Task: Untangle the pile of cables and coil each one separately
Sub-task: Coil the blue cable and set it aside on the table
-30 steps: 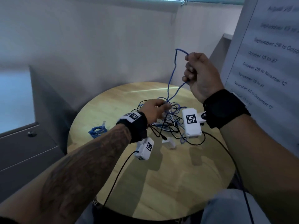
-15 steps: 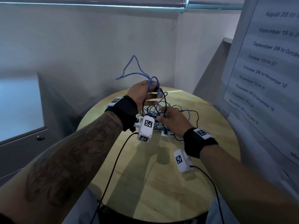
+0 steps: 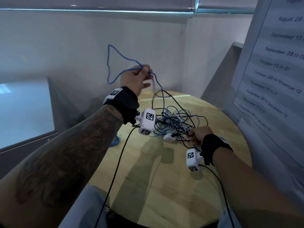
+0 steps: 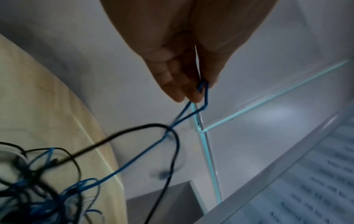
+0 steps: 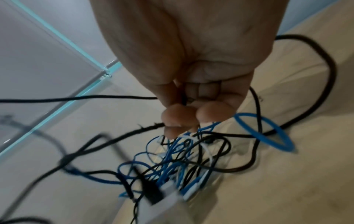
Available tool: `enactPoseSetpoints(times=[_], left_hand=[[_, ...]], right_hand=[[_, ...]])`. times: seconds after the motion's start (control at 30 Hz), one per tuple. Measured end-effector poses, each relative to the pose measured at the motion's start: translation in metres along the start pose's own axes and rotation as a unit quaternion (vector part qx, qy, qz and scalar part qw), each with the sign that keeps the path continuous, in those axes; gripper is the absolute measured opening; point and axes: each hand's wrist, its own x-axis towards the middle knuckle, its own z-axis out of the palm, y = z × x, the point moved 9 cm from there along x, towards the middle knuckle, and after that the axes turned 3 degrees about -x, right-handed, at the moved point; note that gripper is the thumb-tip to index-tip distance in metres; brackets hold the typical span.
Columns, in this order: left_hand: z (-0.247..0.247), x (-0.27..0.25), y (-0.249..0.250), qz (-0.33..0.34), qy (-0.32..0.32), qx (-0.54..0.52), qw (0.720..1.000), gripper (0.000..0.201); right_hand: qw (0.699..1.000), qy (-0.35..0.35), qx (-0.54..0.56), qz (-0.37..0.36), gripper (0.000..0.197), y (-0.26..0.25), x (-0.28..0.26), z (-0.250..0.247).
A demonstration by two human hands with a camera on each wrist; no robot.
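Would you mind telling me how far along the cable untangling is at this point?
Done: one blue coil lies apart on the table. In hand: the left hand lifts a blue cable while the right hand grips a black cable. Left: the tangled pile.

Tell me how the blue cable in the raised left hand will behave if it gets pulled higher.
The blue cable looks floppy yet springy: its lifted loop keeps kinks. It probably drags the tangled pile along, since a black cable crosses it. It seems light; the left hand pinches it easily.
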Motion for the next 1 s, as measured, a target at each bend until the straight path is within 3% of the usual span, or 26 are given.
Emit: enactPoseSetpoints(times=[0.1, 0.2, 0.27, 0.3, 0.33, 0.37, 0.43, 0.47, 0.53, 0.6, 0.67, 0.77, 0.9, 1.0], left_hand=[[-0.018, 0.011, 0.023, 0.026, 0.064, -0.103, 0.992, 0.012], [-0.018, 0.016, 0.035, 0.002, 0.042, -0.095, 0.995, 0.012], [-0.008, 0.012, 0.036, -0.023, 0.0, -0.065, 0.998, 0.01], [-0.003, 0.009, 0.037, -0.026, -0.016, -0.055, 0.998, 0.009], [0.001, 0.007, 0.038, -0.026, -0.028, -0.054, 0.998, 0.008], [0.004, 0.005, 0.041, -0.025, -0.036, -0.058, 0.997, 0.008], [0.009, 0.0, 0.046, -0.022, -0.043, -0.063, 0.997, 0.01], [0.01, -0.001, 0.05, -0.018, -0.047, -0.061, 0.997, 0.011], [0.015, -0.004, 0.057, -0.01, -0.061, -0.06, 0.996, 0.012], [0.019, -0.006, 0.066, -0.003, -0.075, -0.064, 0.995, 0.014], [0.021, -0.008, 0.073, -0.006, -0.087, -0.074, 0.993, 0.014], [0.016, -0.007, 0.083, -0.001, -0.09, -0.1, 0.991, 0.013], [0.006, -0.007, 0.09, 0.002, -0.094, -0.115, 0.989, 0.017], [-0.005, -0.003, 0.094, 0.016, -0.068, -0.072, 0.995, 0.017]], right_hand=[[0.999, 0.011, -0.016, 0.034, 0.021, 0.023, 0.008, -0.014], [0.999, 0.027, -0.047, 0.004, 0.026, 0.026, 0.011, -0.024], [0.993, 0.038, -0.087, -0.068, 0.021, 0.005, 0.009, -0.028], [0.985, 0.069, -0.108, -0.118, 0.015, -0.01, 0.006, -0.033], [0.974, 0.112, -0.107, -0.165, 0.021, -0.026, 0.001, -0.042], [0.96, 0.162, -0.073, -0.218, 0.031, -0.044, -0.009, -0.052], [0.918, 0.226, 0.027, -0.324, 0.031, -0.078, -0.038, -0.062], [0.902, 0.212, 0.052, -0.372, 0.026, -0.096, -0.052, -0.054], [0.898, 0.107, 0.005, -0.426, 0.023, -0.126, -0.075, -0.013], [0.896, -0.029, -0.131, -0.423, 0.037, -0.136, -0.087, 0.045], [0.875, -0.112, -0.239, -0.405, 0.053, -0.127, -0.085, 0.09], [0.88, -0.129, -0.243, -0.388, 0.054, -0.125, -0.079, 0.117], [0.883, -0.114, -0.216, -0.401, 0.014, -0.139, -0.08, 0.131], [0.883, -0.083, -0.214, -0.41, 0.018, -0.154, -0.08, 0.121]])
